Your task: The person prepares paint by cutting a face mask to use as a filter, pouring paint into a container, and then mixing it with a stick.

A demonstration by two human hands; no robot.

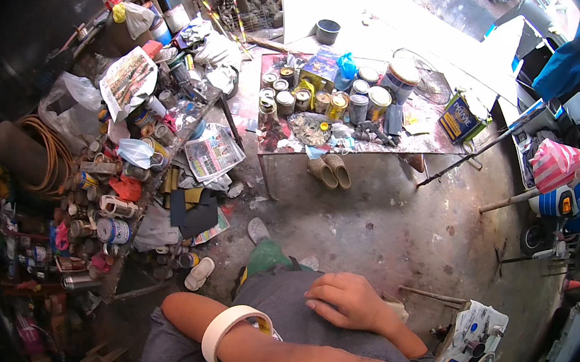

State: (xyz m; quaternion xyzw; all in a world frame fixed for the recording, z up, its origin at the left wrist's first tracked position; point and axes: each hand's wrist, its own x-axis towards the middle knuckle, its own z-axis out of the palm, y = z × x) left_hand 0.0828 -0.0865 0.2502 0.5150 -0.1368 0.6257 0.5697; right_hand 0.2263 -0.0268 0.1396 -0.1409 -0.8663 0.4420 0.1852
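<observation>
Below, right hand flat, empty on grey lap; left hand hidden behind forearm, grip untellable

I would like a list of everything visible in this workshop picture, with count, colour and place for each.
paint cans: about a dozen, mostly metal-grey and yellow, on the low table
low table: one, paint-stained, upper middle
sandals: one pair, tan, on the floor under the table's front edge
newspaper: one, printed, left of the table
cluttered shelf: one, crowded with cans and bags, left side
coiled hose: one, brown, far left
white slipper: one, on the floor by the shelf
striped bag: one, pink and white, right side
grey bucket: one, at the top
tape roll: one, white, around the left forearm
right hand: one, resting flat on the grey-clad lap
left hand: hidden under the lower edge
</observation>
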